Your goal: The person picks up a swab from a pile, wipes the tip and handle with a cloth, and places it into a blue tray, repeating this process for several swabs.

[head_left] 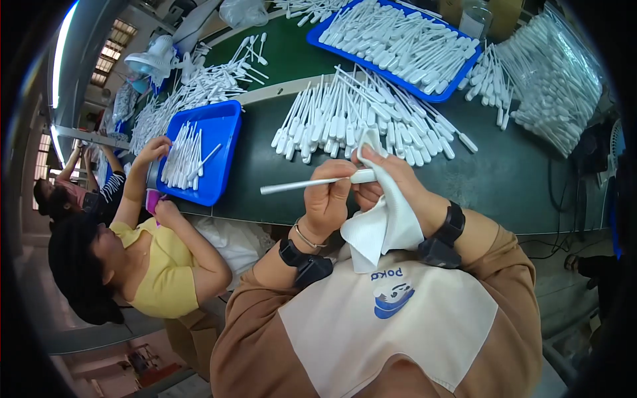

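Note:
My left hand (326,202) pinches a white plastic stick (288,186) with a thin shaft and a thick end. The shaft points left, and the thick end reaches toward my right hand (400,180). My right hand is closed on a white cloth (391,222), which drapes down over the fingers and hangs in front of my apron. The cloth lies against the thick end of the stick, so its tip is hidden. Just beyond my hands, a fanned pile of similar white sticks (338,126) lies on the green tabletop (478,179), thick ends toward me.
A blue tray (434,97) heaped with sticks stands at the back. A clear plastic bag (564,79) of sticks is at right. On the left, a co-worker in yellow (162,268) reaches to another blue tray (222,159). Cables (561,205) hang at the right.

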{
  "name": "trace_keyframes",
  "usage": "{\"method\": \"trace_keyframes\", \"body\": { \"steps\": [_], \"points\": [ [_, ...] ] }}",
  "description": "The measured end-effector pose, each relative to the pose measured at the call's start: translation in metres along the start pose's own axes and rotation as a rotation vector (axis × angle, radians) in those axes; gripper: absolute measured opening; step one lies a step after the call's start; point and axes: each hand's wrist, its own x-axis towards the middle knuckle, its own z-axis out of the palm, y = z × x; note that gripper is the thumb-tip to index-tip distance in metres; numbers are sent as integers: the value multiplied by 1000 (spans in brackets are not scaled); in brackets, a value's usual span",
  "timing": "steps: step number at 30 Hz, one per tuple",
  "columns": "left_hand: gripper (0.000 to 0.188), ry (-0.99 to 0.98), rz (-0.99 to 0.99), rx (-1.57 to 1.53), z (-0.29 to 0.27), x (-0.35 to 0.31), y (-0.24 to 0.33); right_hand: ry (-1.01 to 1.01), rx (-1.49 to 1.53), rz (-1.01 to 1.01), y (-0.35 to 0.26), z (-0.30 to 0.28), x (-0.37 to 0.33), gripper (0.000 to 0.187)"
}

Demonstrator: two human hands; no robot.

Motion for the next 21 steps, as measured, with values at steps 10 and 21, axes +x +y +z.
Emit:
{"method": "trace_keyframes", "body": {
  "steps": [10,21],
  "points": [
    [20,-11,-546,-519,-18,6,27,248,-631,-481,3,-15,10,31],
    [27,37,-910,-769,-32,-3,24,179,-608,-462,-3,-15,13,31]
  ]
}}
